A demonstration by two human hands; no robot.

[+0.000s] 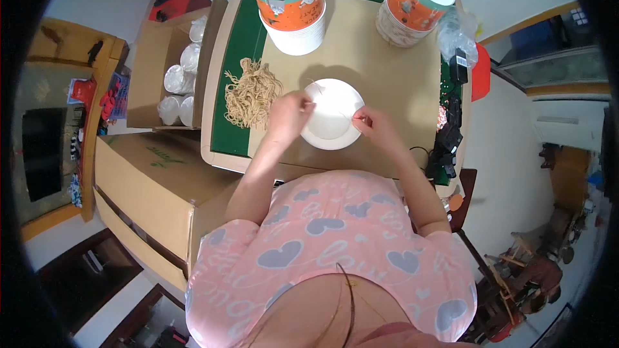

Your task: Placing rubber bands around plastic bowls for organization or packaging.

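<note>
Near the table's [387, 154] front edge sits a white bowl [332, 115], and both hands work at its rim. The left hand [288, 115] is at the bowl's left side, the right hand [376, 127] at its right, each with fingers pinched narrow on what looks like a thin string [348, 116] stretched between them across the bowl; the strand is too fine to follow fully. The bowl looks plain and bare inside, so the work on this piece seems only just under way.

Just left of the bowl, by the table's left edge, lies a loose pile of tan strings [251, 93], still large, which suggests much remains. At the far edge stand two bowl stacks, each capped with an orange-and-white piece: a left stack [291, 3] and a right stack [409, 6]. Whether these are finished or waiting I cannot tell.

Along the right edge sit clear bags [456, 35] and some black gadgets [451, 135] with a cable. Off the table to the left, an open box [174, 77] holds clear lids, and a closed box [155, 180] stands nearer. Nothing lies between the hands and the strings.
</note>
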